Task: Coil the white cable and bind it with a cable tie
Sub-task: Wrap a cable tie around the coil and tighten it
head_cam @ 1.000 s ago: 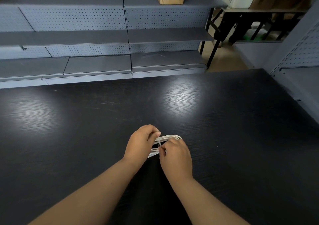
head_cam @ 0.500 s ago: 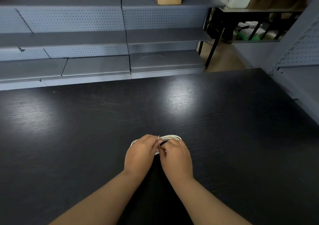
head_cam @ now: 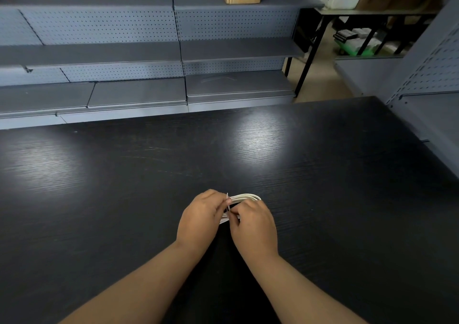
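Low in the middle of the frame I see the white cable (head_cam: 246, 196) coiled at the dark table (head_cam: 323, 174), its far loop showing above the knuckles. The left hand (head_cam: 198, 218) curls round the bundle, beside the upright cable tie (head_cam: 227, 203). The right hand (head_cam: 253, 227) pinches the tie lower down. My worry is that if either pinch slackens before the tie is snug, the loops could spring apart. I can't tell whether the tail is threaded.
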